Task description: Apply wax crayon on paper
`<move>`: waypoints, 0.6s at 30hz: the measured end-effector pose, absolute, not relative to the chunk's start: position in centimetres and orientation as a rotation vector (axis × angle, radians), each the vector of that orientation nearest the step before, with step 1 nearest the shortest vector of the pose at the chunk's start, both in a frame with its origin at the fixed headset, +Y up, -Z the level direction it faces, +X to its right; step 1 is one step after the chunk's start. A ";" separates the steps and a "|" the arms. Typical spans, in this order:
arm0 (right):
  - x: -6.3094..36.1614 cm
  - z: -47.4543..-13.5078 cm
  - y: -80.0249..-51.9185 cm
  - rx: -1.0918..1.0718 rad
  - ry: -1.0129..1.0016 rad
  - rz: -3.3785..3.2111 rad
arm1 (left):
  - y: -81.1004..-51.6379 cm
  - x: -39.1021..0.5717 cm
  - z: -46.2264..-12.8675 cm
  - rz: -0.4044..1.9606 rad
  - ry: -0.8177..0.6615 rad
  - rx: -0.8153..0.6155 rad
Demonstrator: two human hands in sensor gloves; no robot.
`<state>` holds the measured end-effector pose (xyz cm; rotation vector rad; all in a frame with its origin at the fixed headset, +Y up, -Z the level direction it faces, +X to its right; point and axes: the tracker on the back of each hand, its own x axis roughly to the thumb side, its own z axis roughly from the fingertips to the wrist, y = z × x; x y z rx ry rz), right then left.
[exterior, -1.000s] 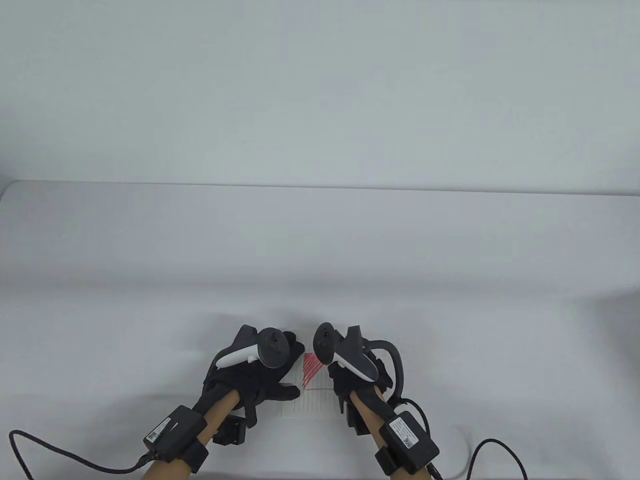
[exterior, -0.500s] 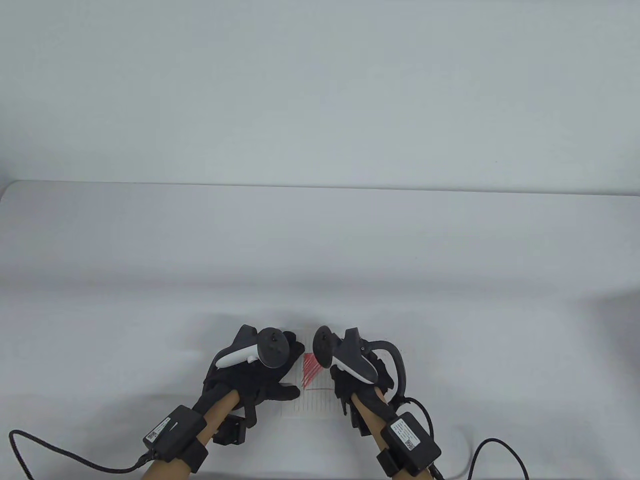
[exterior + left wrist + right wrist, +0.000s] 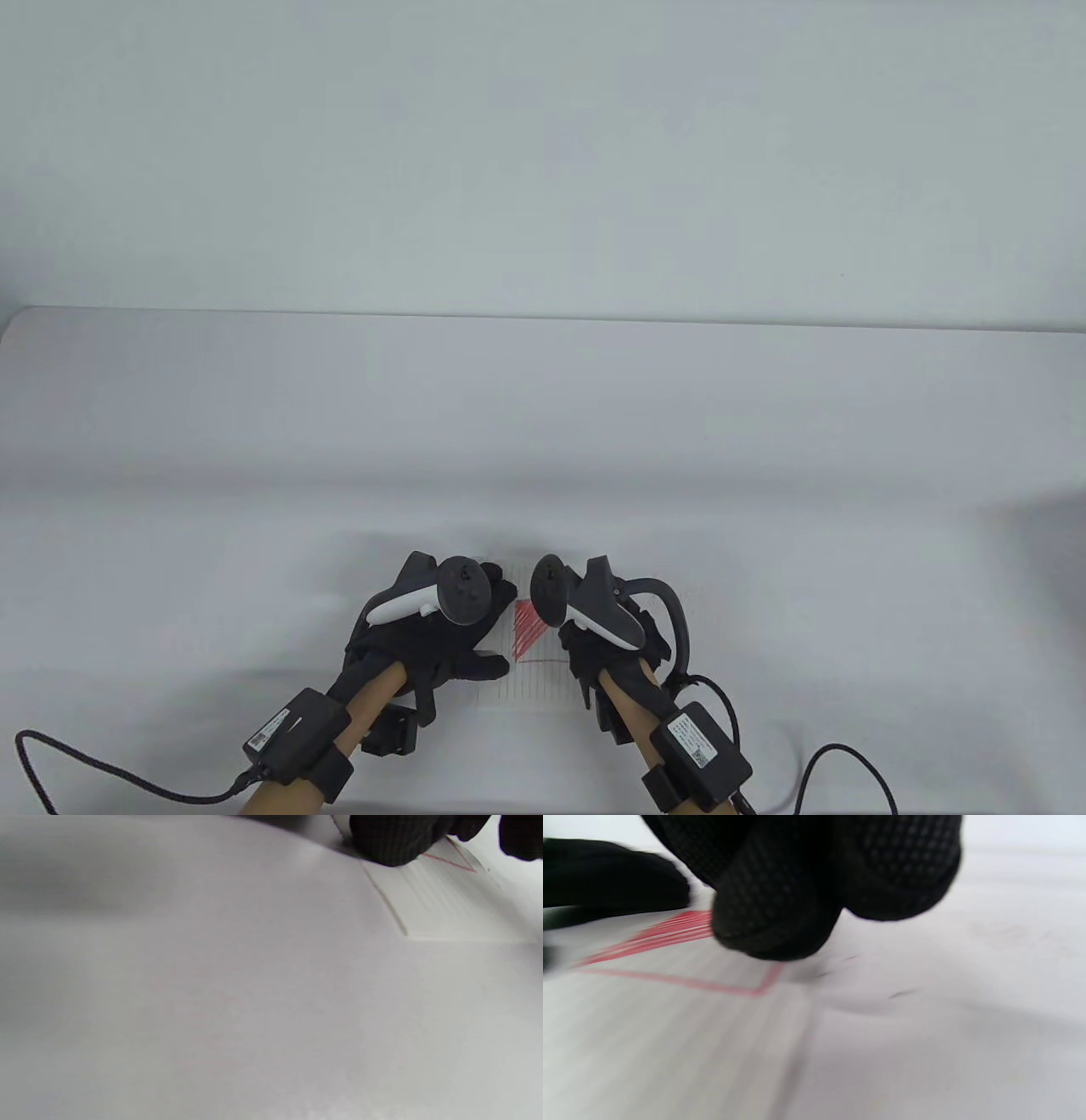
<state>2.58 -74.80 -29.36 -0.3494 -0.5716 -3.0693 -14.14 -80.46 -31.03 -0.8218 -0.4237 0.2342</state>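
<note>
A lined sheet of paper (image 3: 534, 683) lies on the white table near the front edge, with a red outlined shape and red crayon hatching (image 3: 530, 632) on it. My left hand (image 3: 488, 632) rests flat on the paper's left part, fingers spread; its fingers (image 3: 394, 840) show pressing the sheet (image 3: 445, 908) in the left wrist view. My right hand (image 3: 570, 638) is over the paper's right part. Its fingers (image 3: 776, 908) are bunched together just above the red strokes (image 3: 670, 931). The crayon itself is hidden inside them.
The white table (image 3: 543, 424) stretches back to a pale wall. Black cables trail from both wrists at the front left (image 3: 110, 772) and front right (image 3: 848, 764).
The right hand has shifted very slightly over the hatching. The left hand and the paper have stayed still.
</note>
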 end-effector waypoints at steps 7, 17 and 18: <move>2.2 -29.5 -74.8 -0.376 -0.705 -3.067 | -80.4 -14.1 -31.0 0.234 -0.424 -0.821; 1.0 -28.3 -75.2 -0.594 -0.879 -3.083 | -80.4 -14.1 -31.0 0.237 -0.424 -0.823; 1.1 -28.4 -75.2 -0.520 -0.814 -3.083 | -80.4 -14.2 -31.0 0.237 -0.424 -0.822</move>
